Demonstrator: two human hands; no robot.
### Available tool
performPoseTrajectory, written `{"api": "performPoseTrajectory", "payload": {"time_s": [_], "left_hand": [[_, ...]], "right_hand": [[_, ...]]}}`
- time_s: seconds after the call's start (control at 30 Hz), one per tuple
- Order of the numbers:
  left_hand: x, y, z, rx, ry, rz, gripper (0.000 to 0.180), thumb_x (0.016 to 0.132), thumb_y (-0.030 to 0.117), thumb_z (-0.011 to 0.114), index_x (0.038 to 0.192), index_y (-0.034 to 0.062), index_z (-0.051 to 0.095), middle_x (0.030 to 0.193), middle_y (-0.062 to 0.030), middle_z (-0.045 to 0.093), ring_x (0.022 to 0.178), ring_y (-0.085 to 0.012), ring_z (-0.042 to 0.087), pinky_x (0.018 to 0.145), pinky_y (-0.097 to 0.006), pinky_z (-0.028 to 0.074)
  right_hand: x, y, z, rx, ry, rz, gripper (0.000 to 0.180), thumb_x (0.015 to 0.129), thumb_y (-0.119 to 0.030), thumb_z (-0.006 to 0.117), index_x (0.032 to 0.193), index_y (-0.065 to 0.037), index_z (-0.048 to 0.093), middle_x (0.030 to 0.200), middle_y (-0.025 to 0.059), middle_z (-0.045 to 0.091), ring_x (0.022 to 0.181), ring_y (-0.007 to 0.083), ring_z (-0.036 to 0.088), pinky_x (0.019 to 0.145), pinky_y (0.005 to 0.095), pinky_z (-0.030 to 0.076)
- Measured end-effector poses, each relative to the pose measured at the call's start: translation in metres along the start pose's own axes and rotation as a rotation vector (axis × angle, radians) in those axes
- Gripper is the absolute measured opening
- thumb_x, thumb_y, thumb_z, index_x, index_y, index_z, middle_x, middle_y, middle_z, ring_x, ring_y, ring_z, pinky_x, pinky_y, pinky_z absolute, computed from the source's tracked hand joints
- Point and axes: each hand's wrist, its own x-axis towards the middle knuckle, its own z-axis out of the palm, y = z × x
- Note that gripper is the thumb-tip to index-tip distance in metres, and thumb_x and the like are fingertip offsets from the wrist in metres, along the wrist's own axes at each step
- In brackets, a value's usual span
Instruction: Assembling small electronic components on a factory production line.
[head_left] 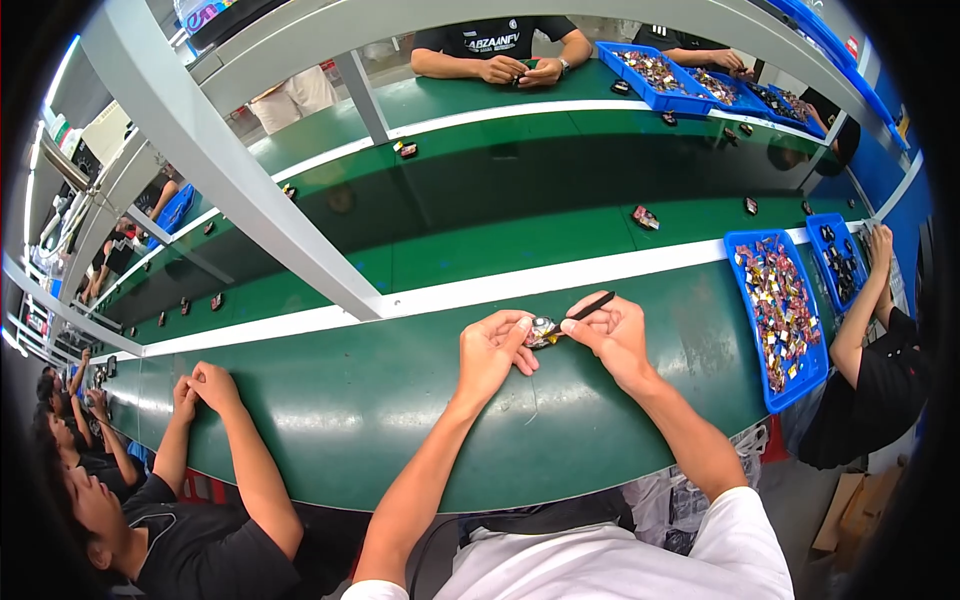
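Observation:
My left hand (491, 355) pinches a small rounded electronic assembly (543, 328), with a shiny grey top and a bit of yellow at its lower edge, over the near green worktop. My right hand (617, 340) grips slim black tweezers (594, 305) between thumb and fingers. Their back end points up and right. The lower tip reaches down to the assembly, and the fingers partly hide where they meet. Right of my hands stands a blue tray (735, 262) heaped with small pink, yellow and white parts.
A smaller blue tray (819, 222) of black parts lies farther right, beside a co-worker's arm (862, 310). Another co-worker's hands (203, 388) are at the left. Beyond a white rail (450, 286), a green conveyor (560, 240) carries scattered assemblies. A grey post (240, 170) slants across the left.

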Motion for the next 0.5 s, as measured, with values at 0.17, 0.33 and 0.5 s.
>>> {"api": "performPoseTrajectory", "payload": {"time_s": [0.17,0.33,0.5], "left_hand": [[-0.001,0.006,0.001,-0.087,-0.075,-0.063,0.031,0.103,0.018,0.059,0.111,-0.0112,0.066,0.090,-0.0167,0.071,0.060,-0.0216,0.070,0.049,-0.027,0.055],[-0.003,0.006,0.000,-0.098,-0.052,-0.044,0.031,0.103,0.018,0.060,0.112,-0.0108,0.066,0.092,-0.0174,0.072,0.062,-0.0219,0.070,0.049,-0.028,0.056],[-0.001,0.005,0.001,-0.109,-0.025,-0.019,0.030,0.102,0.017,0.062,0.113,-0.0103,0.065,0.093,-0.0179,0.072,0.063,-0.0221,0.071,0.050,-0.028,0.056]], "right_hand": [[-0.003,0.015,-0.002,0.037,0.015,-0.190,0.014,0.086,0.008,0.074,0.096,0.004,0.066,0.086,0.0072,0.071,0.062,-0.0001,0.054,0.052,0.0160,0.039],[-0.008,0.012,0.004,-0.170,0.049,-0.360,0.014,0.084,0.006,0.077,0.094,0.002,0.068,0.082,0.0054,0.072,0.055,-0.0016,0.048,0.047,0.0161,0.033],[-0.009,0.012,0.006,-0.262,0.088,-0.437,0.013,0.082,0.004,0.079,0.092,0.001,0.070,0.078,0.0038,0.073,0.050,-0.0019,0.043,0.045,0.0171,0.031]]}}
